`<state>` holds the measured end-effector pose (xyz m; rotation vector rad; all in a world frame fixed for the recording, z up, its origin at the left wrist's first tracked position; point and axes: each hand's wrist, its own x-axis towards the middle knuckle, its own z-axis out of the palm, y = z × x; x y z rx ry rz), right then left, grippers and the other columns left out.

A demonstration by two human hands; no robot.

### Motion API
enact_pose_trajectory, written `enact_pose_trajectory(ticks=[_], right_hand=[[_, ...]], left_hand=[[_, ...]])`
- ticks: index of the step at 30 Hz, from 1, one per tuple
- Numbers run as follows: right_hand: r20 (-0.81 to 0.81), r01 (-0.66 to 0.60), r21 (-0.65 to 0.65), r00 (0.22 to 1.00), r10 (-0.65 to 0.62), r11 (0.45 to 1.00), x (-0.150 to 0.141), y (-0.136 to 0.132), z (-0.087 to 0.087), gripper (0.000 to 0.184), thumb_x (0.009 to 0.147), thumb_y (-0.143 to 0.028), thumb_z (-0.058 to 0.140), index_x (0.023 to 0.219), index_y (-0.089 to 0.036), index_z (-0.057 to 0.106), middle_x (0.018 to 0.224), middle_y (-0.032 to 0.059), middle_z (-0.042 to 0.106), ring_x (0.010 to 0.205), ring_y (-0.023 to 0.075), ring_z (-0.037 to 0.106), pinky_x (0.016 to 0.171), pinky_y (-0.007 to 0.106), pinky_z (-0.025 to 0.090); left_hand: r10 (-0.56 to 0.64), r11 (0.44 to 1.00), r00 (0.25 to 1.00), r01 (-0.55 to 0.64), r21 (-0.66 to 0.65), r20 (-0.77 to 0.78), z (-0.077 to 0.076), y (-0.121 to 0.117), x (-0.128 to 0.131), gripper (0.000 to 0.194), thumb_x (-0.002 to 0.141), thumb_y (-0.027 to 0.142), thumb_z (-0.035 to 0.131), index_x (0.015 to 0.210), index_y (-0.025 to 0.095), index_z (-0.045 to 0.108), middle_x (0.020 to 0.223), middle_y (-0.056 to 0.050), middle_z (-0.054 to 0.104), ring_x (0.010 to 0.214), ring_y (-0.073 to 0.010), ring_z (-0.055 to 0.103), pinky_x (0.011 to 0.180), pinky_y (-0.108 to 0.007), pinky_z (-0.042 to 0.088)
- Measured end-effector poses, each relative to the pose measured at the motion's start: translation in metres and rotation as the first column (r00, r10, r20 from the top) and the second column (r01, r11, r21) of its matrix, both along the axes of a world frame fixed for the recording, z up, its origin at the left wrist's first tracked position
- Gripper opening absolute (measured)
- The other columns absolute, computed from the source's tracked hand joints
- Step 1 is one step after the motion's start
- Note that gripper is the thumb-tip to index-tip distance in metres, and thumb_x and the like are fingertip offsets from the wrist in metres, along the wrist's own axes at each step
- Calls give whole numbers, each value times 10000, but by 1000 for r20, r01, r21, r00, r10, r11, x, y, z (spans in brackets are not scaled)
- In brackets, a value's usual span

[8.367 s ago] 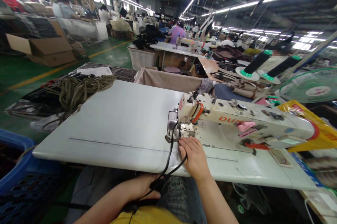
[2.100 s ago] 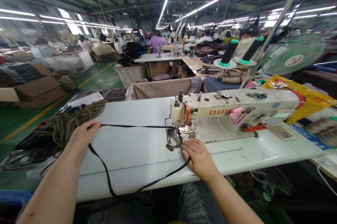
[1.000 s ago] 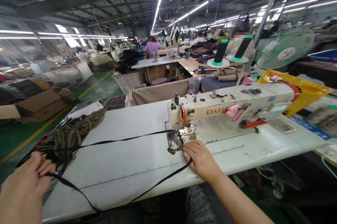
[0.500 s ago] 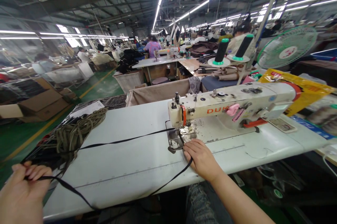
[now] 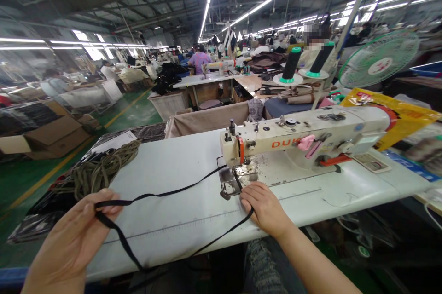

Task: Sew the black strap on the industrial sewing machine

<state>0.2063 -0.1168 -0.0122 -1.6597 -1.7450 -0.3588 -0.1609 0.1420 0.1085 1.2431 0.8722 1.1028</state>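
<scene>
A cream sewing machine [image 5: 304, 140] stands on a white table [image 5: 179, 213]. A narrow black strap [image 5: 172, 189] runs from the needle area across the table to my left hand [image 5: 74, 234], loops there and trails back along the front edge. My left hand is raised at the table's front left, fingers pinched on the strap's loop. My right hand [image 5: 264, 206] lies on the table just in front of the presser foot [image 5: 238, 176], fingers pressing the strap down.
A heap of olive cord [image 5: 100, 170] lies at the table's left end on dark plastic-wrapped bundles. Behind the machine stand two black thread cones [image 5: 290, 64], a green fan [image 5: 380, 61] and a yellow bag [image 5: 397, 114]. A fabric-lined bin [image 5: 207, 117] sits beyond the table. Other people work at distant tables.
My left hand has come back in from the far left toward the table with the strap, which now hangs slack. My right hand has stayed at the presser foot.
</scene>
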Motion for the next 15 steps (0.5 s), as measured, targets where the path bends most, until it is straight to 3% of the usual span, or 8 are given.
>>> enact_pose_trajectory(ticks=[2, 3, 6, 7, 10, 13, 15], right_hand=[[-15, -21, 26, 1000, 21, 999, 1, -2, 1, 226, 1084, -216, 495, 1112, -195, 719, 1061, 77, 789, 1024, 248, 707, 1077, 492, 516], [-26, -29, 39, 999, 30, 999, 1, -4, 2, 226, 1085, -224, 490, 1118, -196, 712, 1053, 79, 787, 1016, 251, 705, 1072, 495, 516], [-56, -60, 66, 996, 64, 996, 1, -10, 5, 246, 1092, -247, 453, 1126, -204, 693, 1015, 82, 774, 966, 245, 700, 1039, 484, 531], [-60, -73, 69, 995, 77, 995, 1, -12, 6, 263, 1096, -260, 432, 1117, -208, 689, 996, 82, 767, 947, 244, 698, 1023, 479, 538], [-61, -113, 75, 991, 118, 991, 3, -14, 3, 354, 1124, -337, 344, 1082, -216, 674, 948, 84, 741, 904, 248, 687, 1000, 487, 545], [-29, -145, 136, 988, 150, 980, 8, -8, -8, 459, 1145, -401, 254, 1039, -213, 659, 897, 79, 714, 845, 240, 670, 950, 472, 553], [1, -147, 217, 989, 151, 965, 12, -2, -18, 502, 1151, -426, 224, 980, -219, 648, 836, 66, 692, 793, 227, 656, 891, 439, 560]], left_hand=[[-231, 969, 973, 230, 89, -1, 3, -18, 19, 357, 754, 508, 934, 914, 237, 764, 986, -42, 606, 968, -226, 541, 820, -316, 503], [-366, 920, 929, 369, 129, -51, 3, -25, 28, 275, 861, 483, 855, 910, 238, 740, 954, -42, 577, 945, -222, 530, 810, -319, 490], [-623, 705, 725, 683, 190, -293, -3, -42, 56, 226, 1024, 472, 658, 952, 261, 693, 934, -46, 536, 906, -223, 510, 799, -333, 444], [-662, 640, 659, 745, 188, -357, -9, -47, 65, 223, 1035, 480, 635, 977, 273, 692, 955, -49, 544, 912, -228, 514, 806, -339, 438], [-705, 521, 521, 841, 148, -481, -38, -61, 96, 226, 1031, 507, 619, 988, 295, 683, 1001, -54, 561, 949, -251, 542, 855, -371, 450], [-604, 502, 461, 853, 138, -650, -80, -74, 126, 158, 982, 450, 686, 979, 292, 669, 1082, -73, 590, 1032, -282, 582, 936, -419, 462], [-616, 408, 384, 902, 139, -687, -105, -81, 141, 167, 963, 466, 687, 965, 299, 690, 1083, -89, 600, 1041, -308, 600, 952, -465, 483]])
